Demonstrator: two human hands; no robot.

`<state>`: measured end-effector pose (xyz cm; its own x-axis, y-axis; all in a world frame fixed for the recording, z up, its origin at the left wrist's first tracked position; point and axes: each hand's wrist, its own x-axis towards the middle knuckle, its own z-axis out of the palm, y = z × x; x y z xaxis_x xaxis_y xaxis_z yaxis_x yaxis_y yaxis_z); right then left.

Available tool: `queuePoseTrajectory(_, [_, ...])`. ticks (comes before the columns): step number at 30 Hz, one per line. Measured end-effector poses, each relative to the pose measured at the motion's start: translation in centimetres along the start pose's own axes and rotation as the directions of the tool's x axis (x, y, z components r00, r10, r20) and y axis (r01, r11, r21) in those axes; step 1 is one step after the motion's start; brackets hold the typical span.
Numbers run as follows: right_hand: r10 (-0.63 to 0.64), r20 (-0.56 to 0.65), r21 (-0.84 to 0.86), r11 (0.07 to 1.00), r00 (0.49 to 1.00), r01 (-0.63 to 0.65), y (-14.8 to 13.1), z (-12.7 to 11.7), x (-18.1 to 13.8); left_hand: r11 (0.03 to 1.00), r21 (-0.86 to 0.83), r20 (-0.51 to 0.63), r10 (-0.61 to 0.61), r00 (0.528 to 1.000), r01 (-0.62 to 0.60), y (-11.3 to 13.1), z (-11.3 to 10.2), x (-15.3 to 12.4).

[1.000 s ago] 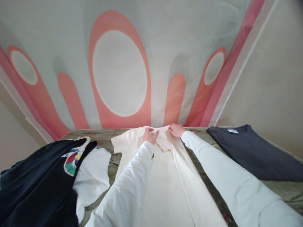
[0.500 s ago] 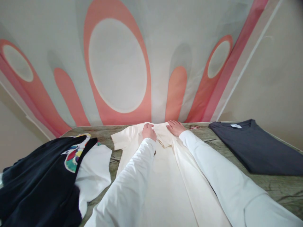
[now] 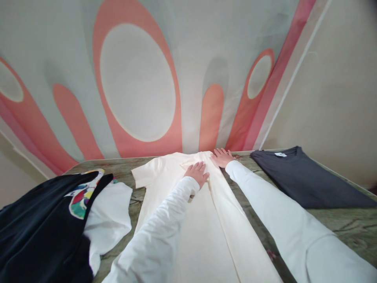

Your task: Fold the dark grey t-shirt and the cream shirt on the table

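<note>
- Far left: black garment with a colourful print, heaped and hanging over the near edge, lying partly over a white garment
- Just beside that, apart from it: cream T-shirt, spread lengthwise on the table, right side folded in over the middle, left sleeve still out flat
- Left hand: flat, fingers spread, palm down near the shirt's collar, gripping nothing
- Right hand: likewise flat and spread at the shirt's far right corner, close to the table's far edge, gripping nothing
- White sleeves covering parts of the cream shirt
- Right: dark grey T-shirt, laid flat, well apart
- Behind: wall cloth with orange ovals
</note>
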<state>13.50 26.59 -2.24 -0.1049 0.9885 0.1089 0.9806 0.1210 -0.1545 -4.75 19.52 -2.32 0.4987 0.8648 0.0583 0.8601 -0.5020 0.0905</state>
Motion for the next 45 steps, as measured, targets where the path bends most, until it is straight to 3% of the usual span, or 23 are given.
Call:
queuePoseTrajectory(3, [-0.144, -0.041, 0.046, 0.988, 0.989, 0.146, -0.2, -0.4, -2.7, 1.000, 0.003, -0.028, 0.016, 0.999, -0.016, -0.1, 0.3, 0.1])
queuePoseTrajectory(6, [-0.365, -0.010, 0.070, 0.928, 0.931, 0.365, -1.1, -0.4, -6.3, 1.000, 0.006, -0.055, 0.026, 0.998, -0.026, 0.0, 0.6, 0.2])
queuePoseTrajectory(8, [-0.417, 0.014, 0.064, 0.908, 0.909, 0.415, -1.5, -0.5, -8.2, 1.000, -0.004, -0.065, 0.027, 0.998, -0.027, -0.1, 0.6, 0.2])
queuePoseTrajectory(13, [-0.356, 0.048, 0.020, 0.934, 0.933, 0.356, -1.6, -1.1, -9.5, 0.992, -0.079, -0.059, 0.098, 0.993, -0.102, -0.6, -1.5, 0.0])
queuePoseTrajectory(19, [-0.380, -0.001, 0.005, 0.925, 0.925, 0.380, -1.5, -0.8, -9.4, 0.971, -0.119, -0.032, 0.203, 0.979, -0.205, 0.2, -5.0, -0.5])
queuePoseTrajectory(30, [-0.381, -0.011, 0.007, 0.925, 0.925, 0.381, -1.6, -1.1, -9.6, 0.973, 0.020, -0.015, 0.229, 0.973, -0.229, 0.9, -5.0, -1.3])
queuePoseTrajectory(45, [-0.366, -0.001, 0.019, 0.930, 0.931, 0.366, -1.5, -1.4, -9.5, 0.982, 0.155, 0.030, 0.106, 0.994, -0.110, 2.6, -5.5, -1.4])
